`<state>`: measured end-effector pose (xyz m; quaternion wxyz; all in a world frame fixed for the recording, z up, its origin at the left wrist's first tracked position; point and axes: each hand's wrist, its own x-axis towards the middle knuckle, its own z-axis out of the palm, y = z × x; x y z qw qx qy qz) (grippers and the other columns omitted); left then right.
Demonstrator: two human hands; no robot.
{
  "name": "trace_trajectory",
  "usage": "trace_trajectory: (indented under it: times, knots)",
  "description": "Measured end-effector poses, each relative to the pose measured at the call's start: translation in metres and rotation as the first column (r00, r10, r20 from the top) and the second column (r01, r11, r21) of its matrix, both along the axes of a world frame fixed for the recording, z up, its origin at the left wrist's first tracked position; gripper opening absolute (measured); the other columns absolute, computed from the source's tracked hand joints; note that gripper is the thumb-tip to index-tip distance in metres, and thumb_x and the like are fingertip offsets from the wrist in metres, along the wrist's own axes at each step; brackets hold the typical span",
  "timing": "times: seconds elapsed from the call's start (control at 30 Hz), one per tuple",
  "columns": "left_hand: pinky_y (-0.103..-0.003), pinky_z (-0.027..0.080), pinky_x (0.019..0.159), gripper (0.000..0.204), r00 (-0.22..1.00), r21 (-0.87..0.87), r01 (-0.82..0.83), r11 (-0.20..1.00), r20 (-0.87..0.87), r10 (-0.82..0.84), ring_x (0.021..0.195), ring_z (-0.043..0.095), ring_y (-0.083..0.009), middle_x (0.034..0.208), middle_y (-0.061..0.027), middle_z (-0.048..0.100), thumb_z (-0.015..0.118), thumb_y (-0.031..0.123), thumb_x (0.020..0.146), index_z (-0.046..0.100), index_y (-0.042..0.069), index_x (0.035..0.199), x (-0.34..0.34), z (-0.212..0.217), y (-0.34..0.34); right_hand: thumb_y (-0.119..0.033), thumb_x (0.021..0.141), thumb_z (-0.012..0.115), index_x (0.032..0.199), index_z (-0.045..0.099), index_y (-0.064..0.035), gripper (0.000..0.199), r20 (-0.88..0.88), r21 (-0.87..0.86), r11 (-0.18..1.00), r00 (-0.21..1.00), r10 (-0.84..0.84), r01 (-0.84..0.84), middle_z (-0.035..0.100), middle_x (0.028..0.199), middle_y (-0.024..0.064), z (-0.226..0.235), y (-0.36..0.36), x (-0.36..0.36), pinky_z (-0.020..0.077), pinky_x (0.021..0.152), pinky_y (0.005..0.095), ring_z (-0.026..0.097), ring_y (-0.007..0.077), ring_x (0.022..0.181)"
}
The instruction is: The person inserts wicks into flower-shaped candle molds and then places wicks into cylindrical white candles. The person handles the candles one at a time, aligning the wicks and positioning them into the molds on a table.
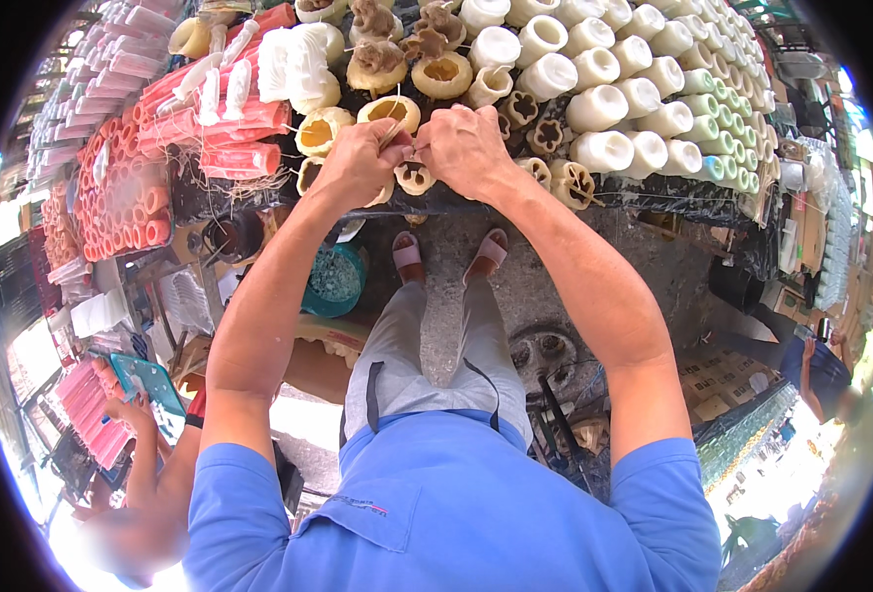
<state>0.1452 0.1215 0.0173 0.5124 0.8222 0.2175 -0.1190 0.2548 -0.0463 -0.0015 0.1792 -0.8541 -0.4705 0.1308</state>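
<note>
I see left hand (360,156) and right hand (466,150) both pinching, fingertips close together, at the front-row cups (340,118); can't tell what's gripped, too small. Partway, I'd guess: brown-topped pieces (375,67) behind look done, open cups near the hands look left.

A small line of dark and reddish lettering (358,505) runs near one edge of the pocket (382,530) on the person's blue shirt (525,493); it is too small to read.
</note>
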Motion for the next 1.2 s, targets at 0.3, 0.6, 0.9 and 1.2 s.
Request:
trace_trajectory:
  times: [0.3,0.6,0.9,1.2]
  knots:
    - [-0.023,0.050,0.064,0.087,0.995,-0.555,-0.021,0.832,0.071,0.072,0.086,0.063,-0.0091,0.105,-0.0055,0.070,0.068,0.007,0.099,0.017,-0.001,0.169,-0.040,0.054,0.012,-0.022,0.099,0.078,0.109,0.082,-0.0042,0.021,-0.911,0.168,0.885,0.412,-0.029,0.434,0.077,0.095,0.0046,0.063,-0.005,-0.042,0.0523,0.073,0.0306,0.067,0.0096,0.083]
    - [-0.020,0.037,0.061,0.059,0.992,-0.778,-0.099,0.620,-0.024,0.127,0.072,0.047,-0.0023,0.103,0.0008,0.063,0.068,0.012,0.107,0.043,0.004,0.160,-0.093,0.050,0.001,-0.012,0.105,0.073,0.111,0.074,0.0025,0.015,-0.993,0.106,0.786,0.104,0.054,0.610,0.077,0.098,0.0063,0.054,-0.006,-0.100,0.0572,0.080,0.0247,0.070,0.0102,0.088]
    - [-0.034,0.051,0.071,0.013,0.978,-0.259,-0.209,0.943,-0.045,0.204,0.076,0.062,-0.0139,0.095,-0.0051,0.073,0.076,0.009,0.099,0.073,-0.001,0.106,-0.140,0.038,-0.024,-0.009,0.098,0.079,0.106,0.074,-0.0004,0.013,-0.999,0.009,0.604,0.037,-0.035,0.797,0.075,0.093,0.0060,0.046,-0.022,-0.127,0.0525,0.076,0.0268,0.065,0.0104,0.083]
    - [-0.031,0.053,0.073,0.010,0.975,-0.359,-0.205,0.911,0.003,0.220,0.080,0.067,-0.0152,0.088,-0.0064,0.073,0.075,0.007,0.099,0.072,-0.003,0.100,-0.134,0.041,-0.019,-0.009,0.096,0.078,0.107,0.081,-0.0039,0.013,-0.723,0.157,0.942,0.684,-0.096,0.298,0.076,0.087,0.0092,0.051,-0.030,-0.137,0.0529,0.073,0.0349,0.065,0.0184,0.080]
